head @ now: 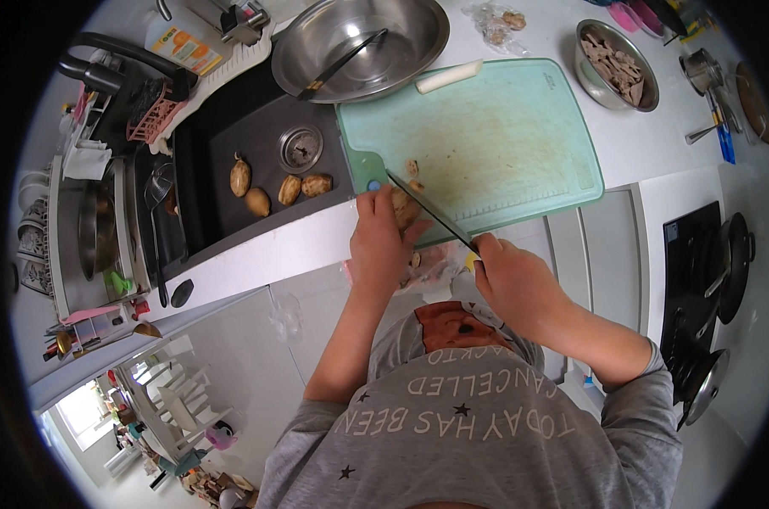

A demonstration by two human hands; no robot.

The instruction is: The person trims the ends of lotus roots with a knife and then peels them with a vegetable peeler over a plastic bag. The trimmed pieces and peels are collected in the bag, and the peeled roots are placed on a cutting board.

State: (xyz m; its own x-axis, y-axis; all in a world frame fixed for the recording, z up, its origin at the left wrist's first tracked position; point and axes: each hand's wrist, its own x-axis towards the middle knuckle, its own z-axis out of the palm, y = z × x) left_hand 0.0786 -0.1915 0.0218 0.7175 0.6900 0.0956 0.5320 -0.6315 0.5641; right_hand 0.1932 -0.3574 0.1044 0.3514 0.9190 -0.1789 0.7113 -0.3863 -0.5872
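Note:
My left hand (379, 238) steadies a brown lotus root segment (405, 209) at the near left corner of the green cutting board (505, 140). In my right hand (517, 283) is the handle of a kitchen knife (432, 211). Its dark blade runs diagonally across the far end of the root, close to my left fingers. Just beyond the blade lies a small cut-off end piece (412, 167), with tiny scraps around it. The root's near side is partly hidden by my left hand.
Several lotus root segments (239, 177) lie in the dark sink (216, 143) beside the drain strainer (300, 148). A large steel basin (416, 38) overlaps the board's far edge, near a white stalk section (449, 76). At right stands a bowl (591, 83) of sliced meat. Below hangs a plastic bag (438, 264).

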